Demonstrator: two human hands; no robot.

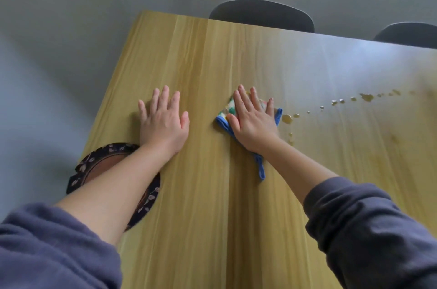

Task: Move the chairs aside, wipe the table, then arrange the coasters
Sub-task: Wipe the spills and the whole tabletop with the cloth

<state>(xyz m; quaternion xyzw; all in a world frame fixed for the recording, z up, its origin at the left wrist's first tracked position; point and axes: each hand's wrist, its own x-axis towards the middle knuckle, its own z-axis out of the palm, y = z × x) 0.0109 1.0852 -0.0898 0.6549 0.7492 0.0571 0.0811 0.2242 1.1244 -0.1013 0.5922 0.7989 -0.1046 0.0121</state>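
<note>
Nearest the camera, two grey-purple sleeves (54, 248) were seen pushed up on the forearms, which were extended over the wooden bench (212, 217). A round coaster (94, 163) with a dark floral rim and a brown centre was located at the left edge of the bench, partly covered by the left forearm. Further in, the left hand (164, 120) was laid flat on the bare bench surface, fingers straight and slightly spread, with nothing held. The right hand (254, 120) was pressed palm-down, fingers straight, on a patterned cloth (224, 111) with a blue border, whose blue loop trailed toward the wrist. A line of yellowish droplets (287, 119) was observed just beside the cloth, running away to the right. At the far edge of the bench, a dark chair (261, 15) and a second chair (409, 34) were positioned close against it, on a grey floor (59, 28).
</note>
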